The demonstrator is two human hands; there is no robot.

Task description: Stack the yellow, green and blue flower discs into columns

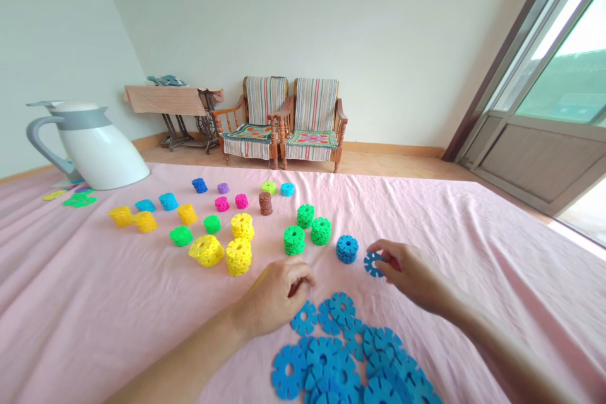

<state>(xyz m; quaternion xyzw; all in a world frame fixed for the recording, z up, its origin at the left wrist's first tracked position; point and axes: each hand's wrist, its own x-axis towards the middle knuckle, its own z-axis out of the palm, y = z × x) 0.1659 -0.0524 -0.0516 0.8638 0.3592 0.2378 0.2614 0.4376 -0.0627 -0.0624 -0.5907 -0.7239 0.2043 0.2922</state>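
Note:
My right hand (408, 273) pinches a blue snowflake disc (374, 264) by its edge, just right of a short stack of blue discs (347, 249). My left hand (277, 293) hovers with loosely curled fingers, thumb and forefinger a little apart, and nothing shows between them. Right below its fingertips lies a single blue disc (305, 319), partly covered by the hand. A loose, overlapping heap of blue discs (326, 356) spreads at the near edge, between my forearms.
Green stacks (294, 240), yellow stacks (239, 257) and a brown stack (266, 203) stand on the pink cloth (113, 303), with smaller coloured stacks beyond. A white jug (106, 151) is at the far left, beside flat green pieces (79, 199). Two wooden chairs (312, 117) stand behind.

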